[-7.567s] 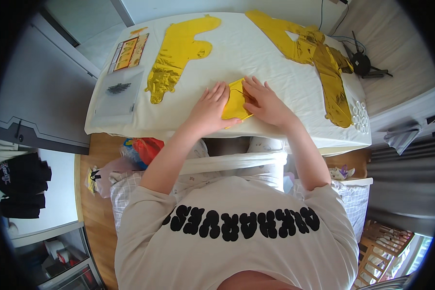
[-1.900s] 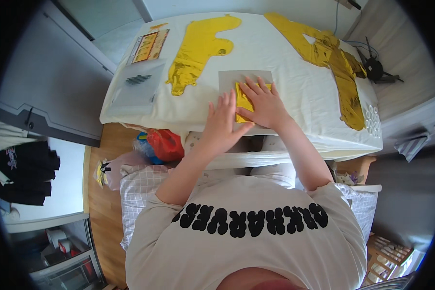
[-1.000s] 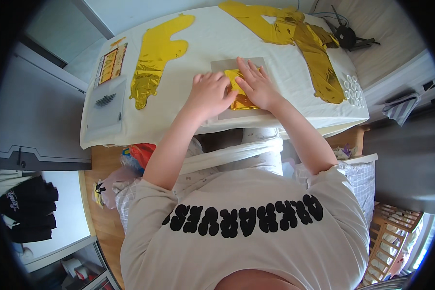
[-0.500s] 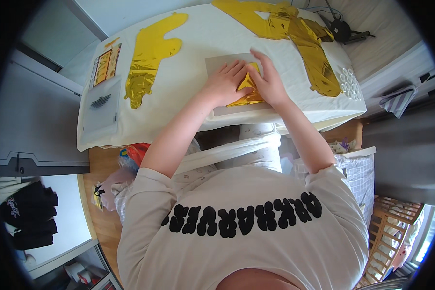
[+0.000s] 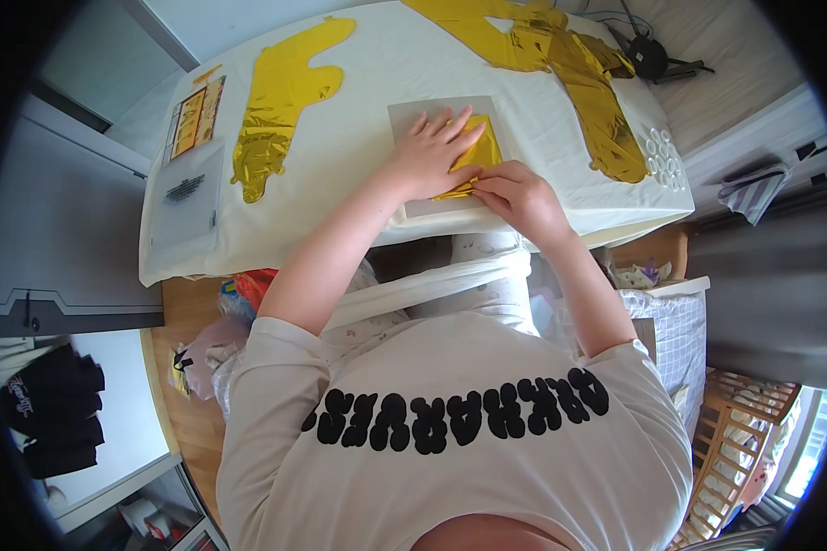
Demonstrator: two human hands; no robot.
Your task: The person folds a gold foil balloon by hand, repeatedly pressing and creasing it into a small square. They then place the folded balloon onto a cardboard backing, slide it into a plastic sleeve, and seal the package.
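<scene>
A gold foil balloon (image 5: 487, 140), folded into a small flat shape, lies on a grey board (image 5: 404, 116) near the table's front edge. My left hand (image 5: 429, 158) rests flat on its left side with fingers spread, covering part of it. With thumb and fingers pinched together, my right hand (image 5: 527, 203) grips the balloon's near right edge. Farther left, an unfolded gold foil balloon (image 5: 289, 87) lies flat. More gold foil balloons (image 5: 597, 119) overlap at the far right, creased and shiny.
The table (image 5: 340, 193) has a pale cloth. At its left lie a printed sheet (image 5: 193, 119) and a clear plastic sleeve (image 5: 186, 207) with dark strips. White rings (image 5: 662, 158) sit at the right edge, near a black stand (image 5: 648, 57). A wooden crib (image 5: 735, 441) stands lower right.
My right hand has moved nearer and closed from an open, upright pose into a pinch on the balloon's edge. My left hand stays on the balloon, its fingers now more spread.
</scene>
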